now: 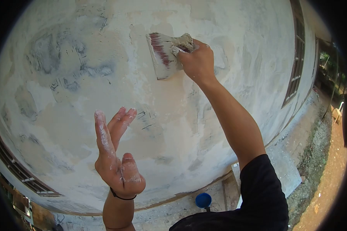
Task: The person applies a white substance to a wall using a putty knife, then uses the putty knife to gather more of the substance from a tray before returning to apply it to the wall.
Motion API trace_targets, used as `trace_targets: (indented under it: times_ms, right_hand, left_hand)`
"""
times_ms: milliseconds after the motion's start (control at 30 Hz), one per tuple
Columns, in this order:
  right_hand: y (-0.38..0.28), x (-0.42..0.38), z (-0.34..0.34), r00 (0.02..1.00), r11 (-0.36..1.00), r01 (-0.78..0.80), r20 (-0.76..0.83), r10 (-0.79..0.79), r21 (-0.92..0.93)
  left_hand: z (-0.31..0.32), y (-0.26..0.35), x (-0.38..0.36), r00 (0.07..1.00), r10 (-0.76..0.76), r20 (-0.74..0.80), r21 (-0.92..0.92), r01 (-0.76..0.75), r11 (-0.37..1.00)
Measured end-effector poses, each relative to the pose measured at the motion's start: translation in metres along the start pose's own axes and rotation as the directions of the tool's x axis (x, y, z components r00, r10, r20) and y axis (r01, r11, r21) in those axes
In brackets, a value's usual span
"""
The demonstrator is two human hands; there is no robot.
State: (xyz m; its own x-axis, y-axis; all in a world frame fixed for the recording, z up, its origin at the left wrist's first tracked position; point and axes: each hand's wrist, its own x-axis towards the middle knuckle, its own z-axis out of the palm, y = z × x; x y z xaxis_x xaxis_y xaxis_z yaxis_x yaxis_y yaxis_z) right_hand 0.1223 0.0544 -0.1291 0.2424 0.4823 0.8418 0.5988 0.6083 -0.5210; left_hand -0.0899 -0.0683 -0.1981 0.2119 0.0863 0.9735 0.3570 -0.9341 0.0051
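My right hand (198, 61) is wrapped round the handle of a wide putty knife (164, 56), whose broad blade lies against the wall (162, 96). Whitish paste coats the blade and handle, with dark red streaks near the blade's left edge. Lower left, my left hand (117, 158) is raised in front of the wall with its fingers apart and nothing in it. White paste is smeared on its fingers and thumb. Patches of beige, white and grey cover the wall, with dark marks at the upper left.
A blue bucket (203, 200) stands on the ground below the wall. Barred windows are at the right (295, 57) and lower left (19, 169). A pale slab (285, 173) lies at the lower right, beside gravel and brown soil.
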Motion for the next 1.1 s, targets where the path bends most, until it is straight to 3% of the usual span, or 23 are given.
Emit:
trace_targets:
  times_ms: [67,300,400,467,500,567,633,667,700,767,900,1100]
  right_hand:
    - [0.008,-0.005,0.012,0.979,0.995,-0.029,-0.2,0.047,0.091]
    - [0.022,0.001,0.01,0.954,1.0,0.003,-0.3,0.0,0.009]
    - [0.032,0.004,-0.014,0.942,0.987,0.019,-0.328,-0.073,-0.162]
    - [0.025,0.0,-0.038,0.975,0.991,-0.098,-0.208,0.077,-0.094]
    - [0.025,-0.004,-0.041,0.976,0.99,-0.097,-0.205,0.074,-0.103]
    - [0.023,-0.011,-0.043,0.953,0.974,-0.149,-0.236,0.188,0.173]
    - [-0.006,-0.029,-0.036,0.955,0.987,-0.102,-0.266,0.133,0.125]
    - [-0.014,-0.036,-0.026,0.921,0.991,0.074,-0.373,-0.112,-0.114]
    - [-0.021,-0.041,-0.014,0.837,0.908,0.21,-0.413,-0.359,-0.363]
    - [-0.031,-0.044,0.02,0.786,0.821,0.289,-0.367,-0.497,-0.492]
    - [-0.042,-0.053,0.088,0.917,0.866,0.136,-0.27,-0.294,-0.482]
    - [-0.052,-0.043,0.113,0.903,0.954,0.041,-0.397,-0.163,-0.299]
  left_hand:
    - [0.001,-0.007,-0.002,1.0,-0.003,0.012,0.0,0.003,1.0]
    - [-0.005,-0.006,-0.014,0.998,-0.064,-0.015,-0.027,0.063,0.998]
    - [-0.022,-0.002,-0.02,0.992,-0.123,-0.007,0.006,0.123,0.992]
    - [-0.028,0.004,-0.021,0.993,-0.12,0.001,0.02,0.12,0.993]
    - [-0.03,0.005,-0.022,0.994,-0.111,0.012,0.035,0.111,0.993]
    - [-0.032,0.008,-0.022,0.996,-0.089,0.01,0.05,0.088,0.995]
    - [-0.033,0.009,-0.02,0.998,-0.056,0.016,0.069,0.055,0.996]
    - [-0.033,0.01,-0.019,0.999,-0.051,0.014,0.052,0.05,0.997]
    - [-0.033,0.01,-0.019,0.999,-0.048,0.017,0.034,0.048,0.998]
    - [-0.033,0.012,-0.021,0.998,-0.058,0.018,0.014,0.058,0.998]
    - [-0.043,0.011,-0.028,0.994,-0.11,0.006,-0.011,0.11,0.994]
    - [-0.074,-0.002,-0.046,0.99,-0.141,-0.018,0.075,0.142,0.987]
